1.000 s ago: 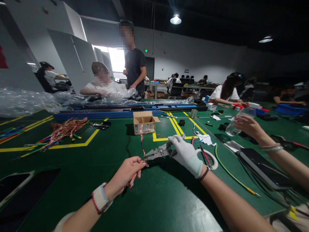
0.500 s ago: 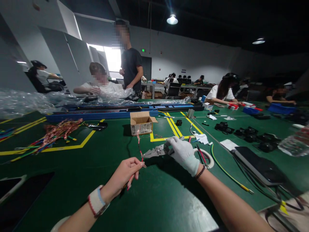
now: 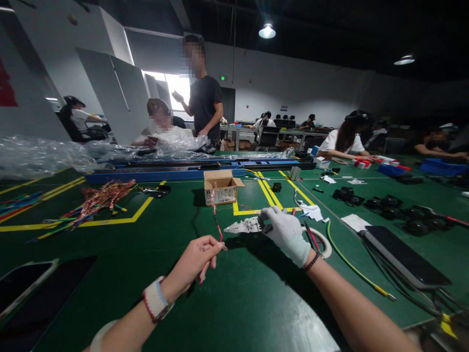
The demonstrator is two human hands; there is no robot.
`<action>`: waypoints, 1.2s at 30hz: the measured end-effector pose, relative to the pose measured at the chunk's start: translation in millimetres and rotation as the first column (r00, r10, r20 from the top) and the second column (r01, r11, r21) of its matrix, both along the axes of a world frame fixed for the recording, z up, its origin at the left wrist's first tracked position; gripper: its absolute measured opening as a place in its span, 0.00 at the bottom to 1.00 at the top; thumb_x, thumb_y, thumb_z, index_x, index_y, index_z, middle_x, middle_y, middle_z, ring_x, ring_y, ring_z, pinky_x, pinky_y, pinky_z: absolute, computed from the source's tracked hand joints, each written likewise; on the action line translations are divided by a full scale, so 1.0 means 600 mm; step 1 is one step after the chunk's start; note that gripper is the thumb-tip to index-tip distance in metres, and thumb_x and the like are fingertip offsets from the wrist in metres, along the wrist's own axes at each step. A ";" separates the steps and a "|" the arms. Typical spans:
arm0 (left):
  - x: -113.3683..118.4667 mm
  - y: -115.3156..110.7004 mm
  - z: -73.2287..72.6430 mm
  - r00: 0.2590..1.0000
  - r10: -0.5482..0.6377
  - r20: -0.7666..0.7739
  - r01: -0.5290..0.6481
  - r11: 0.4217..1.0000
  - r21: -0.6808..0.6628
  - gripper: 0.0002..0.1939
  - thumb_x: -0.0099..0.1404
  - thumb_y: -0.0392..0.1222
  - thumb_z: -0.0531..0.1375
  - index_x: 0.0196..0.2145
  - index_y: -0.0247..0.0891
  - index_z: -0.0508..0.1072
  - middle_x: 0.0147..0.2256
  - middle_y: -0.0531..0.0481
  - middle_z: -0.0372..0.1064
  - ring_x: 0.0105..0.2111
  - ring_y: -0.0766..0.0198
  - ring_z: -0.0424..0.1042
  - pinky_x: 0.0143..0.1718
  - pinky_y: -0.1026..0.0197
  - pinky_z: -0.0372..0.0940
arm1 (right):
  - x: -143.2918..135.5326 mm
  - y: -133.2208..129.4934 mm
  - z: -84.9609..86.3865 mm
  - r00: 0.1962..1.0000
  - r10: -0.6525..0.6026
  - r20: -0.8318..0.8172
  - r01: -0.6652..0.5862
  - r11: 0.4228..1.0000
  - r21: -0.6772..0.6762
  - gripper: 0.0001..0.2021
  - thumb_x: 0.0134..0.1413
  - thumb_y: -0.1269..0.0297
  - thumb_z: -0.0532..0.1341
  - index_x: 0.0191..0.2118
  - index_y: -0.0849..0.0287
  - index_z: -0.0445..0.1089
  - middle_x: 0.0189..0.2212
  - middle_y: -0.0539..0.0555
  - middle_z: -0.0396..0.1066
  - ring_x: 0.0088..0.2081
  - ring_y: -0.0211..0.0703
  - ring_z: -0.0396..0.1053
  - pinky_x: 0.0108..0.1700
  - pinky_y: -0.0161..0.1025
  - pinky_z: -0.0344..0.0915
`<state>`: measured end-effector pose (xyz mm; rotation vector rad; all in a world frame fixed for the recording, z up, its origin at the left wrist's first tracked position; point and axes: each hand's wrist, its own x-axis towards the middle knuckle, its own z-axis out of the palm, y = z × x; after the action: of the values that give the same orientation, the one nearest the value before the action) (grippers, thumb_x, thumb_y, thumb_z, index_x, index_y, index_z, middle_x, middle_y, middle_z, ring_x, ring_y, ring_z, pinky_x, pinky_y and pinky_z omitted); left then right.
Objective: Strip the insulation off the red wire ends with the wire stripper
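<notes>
copper-ended wire pile [image 3: 108, 196] sprawled over a yellow line [image 3: 144, 211], left hand [image 3: 197, 258] pinching a red wire [image 3: 220, 235] mid-table, loads of green table [image 3: 234, 298] below, small gap, pliers [image 3: 245, 225] pointing at it, gloved right hand [image 3: 287, 233] wrapped round those, tape roll [image 3: 327, 245] kinda crowding that side

The left hand [image 3: 200, 259] pinched thumb to fingers; the gloved right hand [image 3: 287, 233], slightly farther off, curled gripping.

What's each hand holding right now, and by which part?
Left hand: a wire, pinched on its red stretch below the bare copper strands. Gloved right hand: metal pliers, gripped at the handle end, jaws toward the wire.
</notes>
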<state>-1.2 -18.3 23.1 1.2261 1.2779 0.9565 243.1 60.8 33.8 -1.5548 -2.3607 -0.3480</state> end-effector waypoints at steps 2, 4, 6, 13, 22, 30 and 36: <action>-0.002 0.001 0.000 1.000 -0.022 -0.007 0.022 1.000 0.005 0.19 0.57 0.55 0.62 0.31 0.34 0.69 0.17 0.57 0.67 0.09 0.75 0.57 0.11 0.73 0.47 | -0.001 0.001 -0.003 1.000 0.002 -0.016 -0.002 1.000 -0.004 0.16 0.50 0.68 0.58 0.46 0.53 0.67 0.45 0.53 0.70 0.37 0.43 0.69 0.30 0.34 0.59; -0.004 0.003 0.000 0.998 -0.047 -0.028 0.048 0.999 0.015 0.19 0.58 0.55 0.61 0.32 0.34 0.69 0.17 0.56 0.68 0.09 0.75 0.57 0.11 0.73 0.49 | -0.003 0.002 -0.005 1.000 -0.002 -0.028 0.001 1.000 -0.028 0.16 0.49 0.67 0.59 0.46 0.52 0.67 0.44 0.52 0.70 0.36 0.43 0.69 0.29 0.34 0.58; -0.006 0.005 -0.002 0.996 -0.061 -0.066 0.063 0.997 0.034 0.18 0.58 0.55 0.60 0.32 0.34 0.69 0.18 0.56 0.68 0.09 0.75 0.58 0.11 0.73 0.50 | -0.006 0.002 -0.006 0.999 -0.007 -0.034 0.005 0.998 -0.060 0.16 0.48 0.66 0.60 0.46 0.53 0.67 0.44 0.53 0.70 0.36 0.44 0.69 0.30 0.34 0.58; -0.007 0.004 -0.002 0.980 -0.064 -0.189 0.078 0.995 0.070 0.17 0.59 0.55 0.59 0.29 0.35 0.68 0.18 0.56 0.68 0.09 0.73 0.59 0.11 0.72 0.50 | -0.017 -0.021 0.010 0.996 0.010 -0.093 -0.019 0.995 -0.101 0.15 0.48 0.66 0.62 0.45 0.53 0.67 0.42 0.51 0.70 0.37 0.44 0.70 0.34 0.36 0.61; -0.005 0.002 -0.010 0.974 -0.029 -0.225 0.055 0.992 0.111 0.17 0.60 0.54 0.58 0.30 0.36 0.68 0.21 0.54 0.70 0.09 0.73 0.59 0.10 0.72 0.51 | -0.008 -0.004 -0.014 0.929 0.092 -0.358 -0.127 0.989 -0.076 0.23 0.49 0.66 0.64 0.52 0.55 0.63 0.49 0.55 0.68 0.46 0.46 0.69 0.42 0.37 0.66; -0.005 0.001 -0.015 0.962 0.072 -0.264 -0.019 0.980 0.198 0.16 0.61 0.54 0.56 0.29 0.36 0.67 0.22 0.54 0.70 0.10 0.73 0.60 0.10 0.71 0.53 | -0.003 0.005 -0.022 0.927 0.074 -0.368 -0.112 0.990 -0.082 0.25 0.49 0.62 0.64 0.54 0.56 0.61 0.50 0.56 0.67 0.46 0.48 0.69 0.41 0.39 0.67; -0.008 0.002 -0.012 0.969 0.084 -0.233 -0.030 0.973 0.227 0.17 0.63 0.54 0.55 0.33 0.35 0.69 0.24 0.53 0.70 0.10 0.73 0.60 0.11 0.71 0.54 | -0.012 -0.012 -0.009 0.917 0.083 -0.390 -0.160 0.972 -0.171 0.20 0.51 0.61 0.64 0.51 0.54 0.64 0.47 0.54 0.69 0.43 0.44 0.71 0.42 0.37 0.67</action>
<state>-6.0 -16.8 15.6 1.5235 1.4312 1.0376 235.8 53.9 28.7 -1.3930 -2.2160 0.2122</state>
